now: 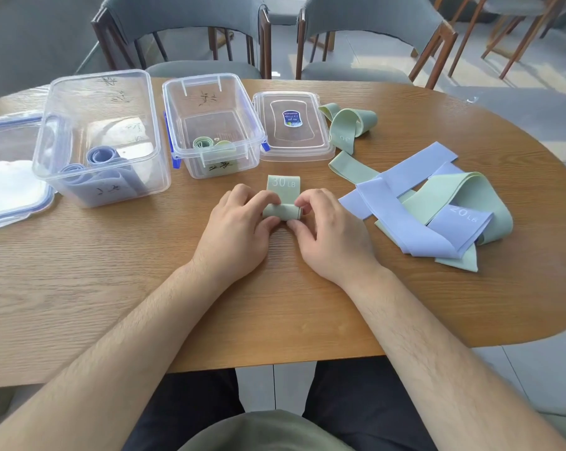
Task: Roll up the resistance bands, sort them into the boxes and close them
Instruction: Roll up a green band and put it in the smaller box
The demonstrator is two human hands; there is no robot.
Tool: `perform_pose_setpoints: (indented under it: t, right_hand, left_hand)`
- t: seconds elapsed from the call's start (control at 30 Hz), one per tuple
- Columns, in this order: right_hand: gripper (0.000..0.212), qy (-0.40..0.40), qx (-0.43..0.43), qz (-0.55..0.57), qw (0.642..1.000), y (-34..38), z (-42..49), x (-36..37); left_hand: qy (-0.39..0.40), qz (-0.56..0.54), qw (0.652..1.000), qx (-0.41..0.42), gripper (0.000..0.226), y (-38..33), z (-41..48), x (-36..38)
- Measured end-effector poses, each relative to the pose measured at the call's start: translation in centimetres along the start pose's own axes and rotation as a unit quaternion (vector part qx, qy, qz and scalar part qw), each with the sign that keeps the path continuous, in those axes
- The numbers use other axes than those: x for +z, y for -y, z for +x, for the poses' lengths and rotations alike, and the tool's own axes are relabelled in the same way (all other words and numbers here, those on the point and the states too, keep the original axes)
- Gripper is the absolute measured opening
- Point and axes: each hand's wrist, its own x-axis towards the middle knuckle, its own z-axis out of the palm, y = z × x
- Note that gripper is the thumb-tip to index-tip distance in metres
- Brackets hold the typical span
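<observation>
Both hands meet at the middle of the worktop [145,288] on one green band [283,196]. The near part of it is wound into a tight roll lying crosswise. The flat tail, marked 30 LB, runs away from the person and ends just short of the small box [203,89]. The left hand [239,222] has its grip closed on the roll's left end, fingers over the top and thumb below. The right hand [327,232] pinches the right end between thumb and forefinger.

The small box stands open with green rolls [206,144] in its near end. Its lid [293,125] lies flat against its right side. The big box [99,92] stands open just left of it, a narrow gap between them, with purple rolls [102,156] inside. The big lid [11,177] lies at its left and runs off the frame; whether the box rests on its edge cannot be told.

A loose band [350,125], green and curled, lies just right of the lid. A pile [431,209] of purple and green bands lies near the right hand and reaches toward the worktop's curved right edge.

Bare wood spreads from the hands back to the near edge, which the forearms cross, and widely to the left in front of the big box. Chairs [184,30] stand close behind the far edge.
</observation>
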Motion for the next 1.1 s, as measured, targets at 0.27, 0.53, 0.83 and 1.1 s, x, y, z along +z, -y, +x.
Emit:
perform_pose_setpoints:
  t: [0.27, 0.53, 0.83, 1.1]
  right_hand:
    - [0.019, -0.008, -0.005, 0.034, 0.999, 0.05, 0.02, -0.34]
    - [0.020, -0.005, 0.009, 0.034, 0.999, 0.02, 0.04, -0.24]
    - [0.021, -0.009, 0.007, 0.041, 0.999, 0.22, -0.34, -0.63]
    - [0.020, -0.025, 0.018, 0.034, 0.999, 0.03, -0.04, -0.30]
  left_hand:
    - [-0.002, -0.064, 0.998, -0.004, 0.020, 0.13, -0.37, -0.50]
    - [-0.003, -0.089, 0.996, -0.008, 0.020, 0.44, -0.06, -0.29]
    - [0.027, -0.096, 0.995, 0.018, 0.024, 0.34, -0.34, -0.44]
    - [-0.003, -0.073, 0.997, 0.026, 0.037, 0.43, 0.03, 0.10]
